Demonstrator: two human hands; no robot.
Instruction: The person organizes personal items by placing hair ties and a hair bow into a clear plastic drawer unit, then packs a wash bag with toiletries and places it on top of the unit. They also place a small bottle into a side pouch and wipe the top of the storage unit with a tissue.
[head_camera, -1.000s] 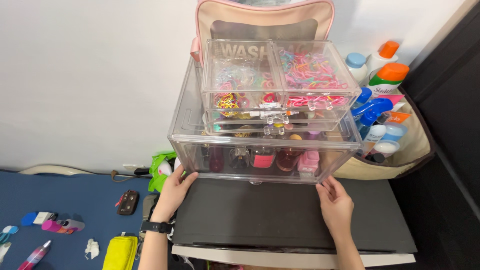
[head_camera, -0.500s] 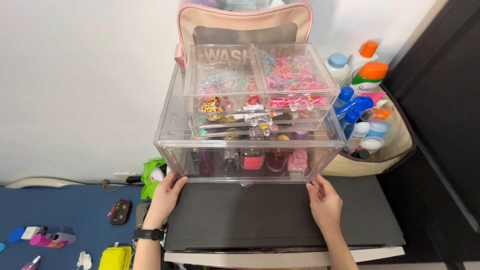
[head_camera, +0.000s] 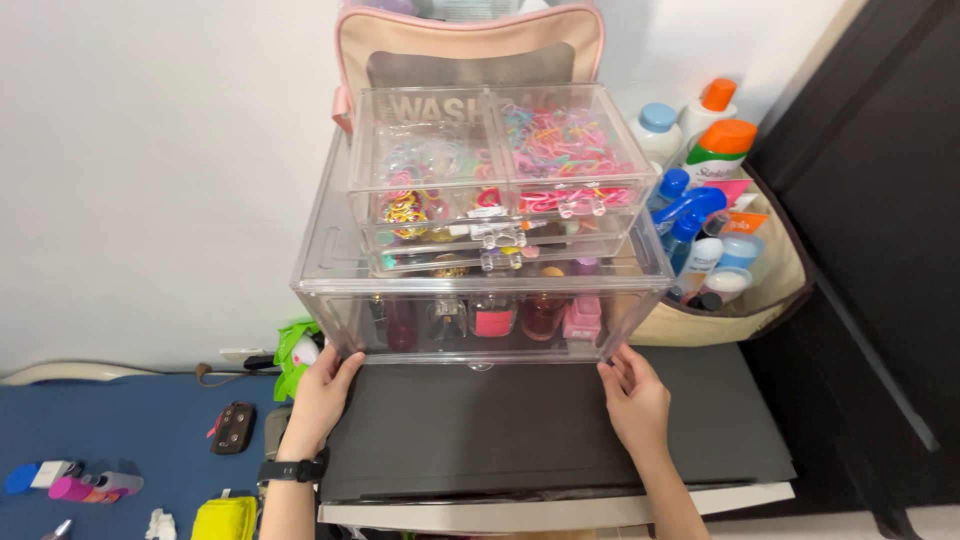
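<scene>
Clear organizer (head_camera: 480, 300) stands on a dark desk (head_camera: 540, 430); left hand (head_camera: 322, 395) and right hand (head_camera: 632, 395) press flat against its lower front corners, steadying it mid-positioning.

Home bedroom corner, clear cosmetics organizer (head_camera: 480, 300), toiletry bottles (head_camera: 700, 160), wash bag (head_camera: 470, 50)

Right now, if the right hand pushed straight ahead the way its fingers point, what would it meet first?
The right hand already seems to touch the front right corner of the clear drawer organiser, so it would press straight into that; contact depth is hard to judge.
</scene>
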